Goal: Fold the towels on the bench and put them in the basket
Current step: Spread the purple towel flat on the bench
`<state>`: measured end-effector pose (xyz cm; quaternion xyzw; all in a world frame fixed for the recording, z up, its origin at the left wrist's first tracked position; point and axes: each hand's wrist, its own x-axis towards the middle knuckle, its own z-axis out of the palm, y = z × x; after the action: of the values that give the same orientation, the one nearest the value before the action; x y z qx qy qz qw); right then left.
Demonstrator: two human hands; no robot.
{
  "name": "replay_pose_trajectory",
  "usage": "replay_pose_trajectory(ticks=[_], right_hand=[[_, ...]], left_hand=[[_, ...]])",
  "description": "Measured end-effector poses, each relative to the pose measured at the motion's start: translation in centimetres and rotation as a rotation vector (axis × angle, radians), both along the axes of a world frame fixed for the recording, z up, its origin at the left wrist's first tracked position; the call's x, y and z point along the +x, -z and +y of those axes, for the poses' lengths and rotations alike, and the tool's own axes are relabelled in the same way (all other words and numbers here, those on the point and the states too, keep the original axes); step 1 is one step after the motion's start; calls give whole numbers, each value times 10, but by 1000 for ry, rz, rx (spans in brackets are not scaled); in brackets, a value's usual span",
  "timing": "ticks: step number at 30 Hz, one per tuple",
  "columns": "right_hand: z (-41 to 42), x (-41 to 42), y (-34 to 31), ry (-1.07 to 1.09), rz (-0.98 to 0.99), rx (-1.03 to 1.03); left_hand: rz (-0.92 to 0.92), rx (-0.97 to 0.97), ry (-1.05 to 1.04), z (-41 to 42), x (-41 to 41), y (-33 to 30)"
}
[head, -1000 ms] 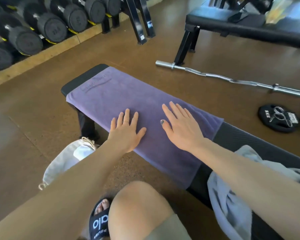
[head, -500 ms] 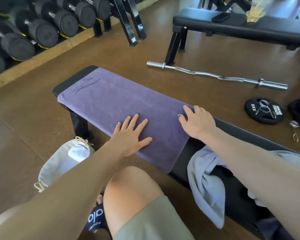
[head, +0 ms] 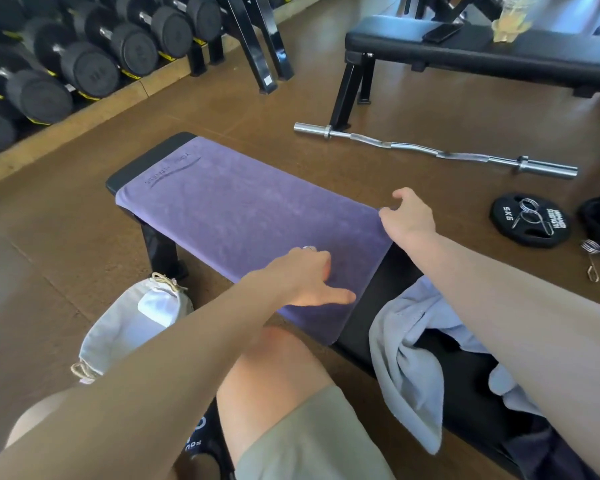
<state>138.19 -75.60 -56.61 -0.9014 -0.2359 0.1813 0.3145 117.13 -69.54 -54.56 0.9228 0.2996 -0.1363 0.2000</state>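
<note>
A purple towel [head: 243, 216] lies spread flat over the left end of a black bench [head: 368, 320]. My right hand [head: 409, 216] pinches the towel's far right corner, fingers curled. On the towel's near right part, close to its right edge, rests my left hand [head: 305, 275], fingers loosely bent and thumb stretched out. A crumpled light blue towel [head: 406, 358] lies on the bench under my right forearm. A pale fabric basket [head: 125, 327] with rope handles stands on the floor left of my knee, something white inside.
A curl bar [head: 437, 154], a 5 kg plate [head: 530, 220] with spring clips and a second bench [head: 482, 53] holding a phone and a cup lie beyond. Dumbbells [head: 84, 64] fill a rack at far left. My bare knee [head: 274, 368] is against the bench front.
Both hands slid right along the purple towel. My right hand went from flat on the cloth to pinching the far right corner; my left hand's fingers bent from flat.
</note>
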Motion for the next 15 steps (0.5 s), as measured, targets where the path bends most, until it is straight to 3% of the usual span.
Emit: replay_pose_trajectory(ticks=[6,15], right_hand=[[7,5,-6,41,-60,150],[22,9,-45,213,62,425]], left_hand=[[205,174,106,-32,18,-4],[192,203,56,-43,9,1]])
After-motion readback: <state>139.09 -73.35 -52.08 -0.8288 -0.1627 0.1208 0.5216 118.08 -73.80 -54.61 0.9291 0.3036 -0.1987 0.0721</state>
